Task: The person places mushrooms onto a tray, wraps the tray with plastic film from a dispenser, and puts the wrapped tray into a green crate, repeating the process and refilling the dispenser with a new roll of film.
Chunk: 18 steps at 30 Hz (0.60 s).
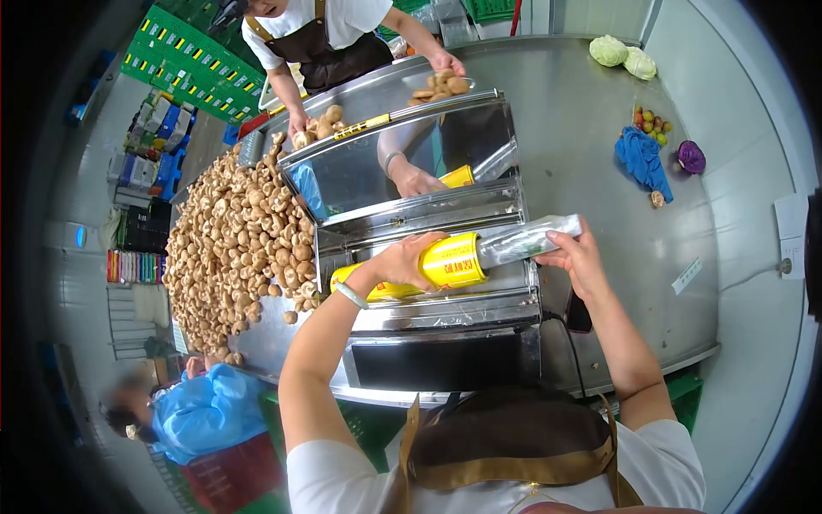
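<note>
My left hand (pixel 407 264) grips a yellow cling film box (pixel 454 261) with red lettering, held over the open metal wrapping machine (pixel 419 210). Out of the box's right end sticks a shiny roll of cling film (pixel 518 242). The fingers of my right hand (pixel 575 257) close around the roll's far end. The machine's raised, mirror-like lid (pixel 342 176) reflects a hand and the yellow box. How much of the roll lies inside the box is hidden.
A big heap of mushrooms (pixel 240 248) lies left of the machine. Across the table, a co-worker (pixel 317 43) handles mushrooms. Cabbages (pixel 608 51), a blue cloth (pixel 642 160) and a purple cabbage (pixel 691 158) sit at right. A phone (pixel 579 313) and cable lie near my right arm.
</note>
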Each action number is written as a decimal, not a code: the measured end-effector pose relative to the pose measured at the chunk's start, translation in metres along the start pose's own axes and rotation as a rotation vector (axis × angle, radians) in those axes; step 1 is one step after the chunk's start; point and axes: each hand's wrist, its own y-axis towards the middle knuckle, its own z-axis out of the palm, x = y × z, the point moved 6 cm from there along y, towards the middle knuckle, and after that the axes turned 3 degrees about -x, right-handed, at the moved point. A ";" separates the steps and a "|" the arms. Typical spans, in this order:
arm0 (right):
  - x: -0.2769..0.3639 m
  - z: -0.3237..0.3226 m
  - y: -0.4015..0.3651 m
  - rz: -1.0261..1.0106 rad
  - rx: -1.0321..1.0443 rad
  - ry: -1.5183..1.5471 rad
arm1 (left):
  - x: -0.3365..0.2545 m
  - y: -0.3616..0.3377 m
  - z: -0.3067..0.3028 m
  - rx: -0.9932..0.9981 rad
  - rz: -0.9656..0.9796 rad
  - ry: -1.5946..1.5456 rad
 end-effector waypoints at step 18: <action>-0.085 0.094 0.050 0.055 0.488 -1.099 | 0.001 -0.003 -0.002 -0.002 0.023 -0.002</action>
